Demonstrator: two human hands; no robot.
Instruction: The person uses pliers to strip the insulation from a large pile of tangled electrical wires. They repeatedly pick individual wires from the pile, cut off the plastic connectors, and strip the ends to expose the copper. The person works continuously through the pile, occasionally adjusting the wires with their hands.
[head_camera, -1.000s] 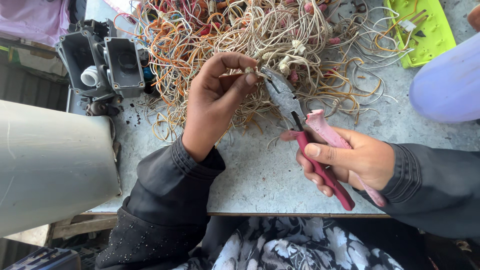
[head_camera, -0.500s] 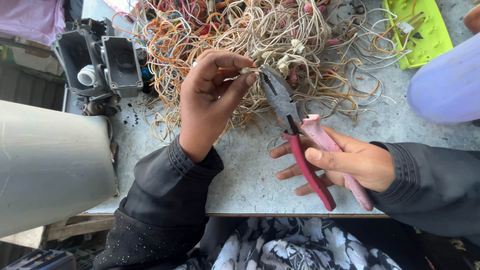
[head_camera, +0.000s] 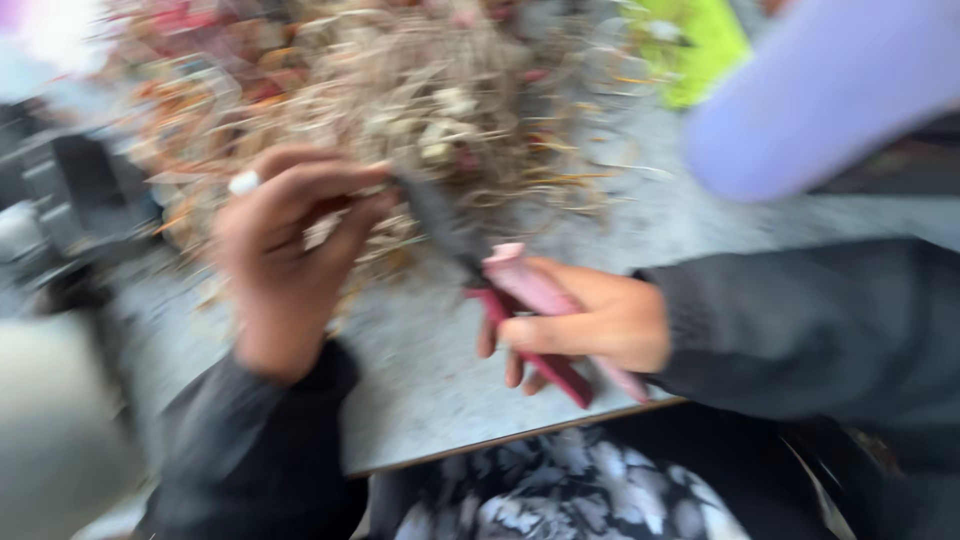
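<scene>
Fingers of the left hand pinch a thin wire at the edge of the big wire pile, pulling it out so the tool can reach it. Right hand is wrapped around the red and pink handles of the pliers, whose dark nose points up at that wire. Both hands work low over the grey surface. Everything looks blurry.

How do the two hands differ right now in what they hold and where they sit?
The left hand is raised at the edge of the wire pile, fingers pinched together; the right hand sits lower, near the table edge. The left pinches something small and blurred; the right wraps the red-handled pliers. Both wear dark sleeves.
</scene>
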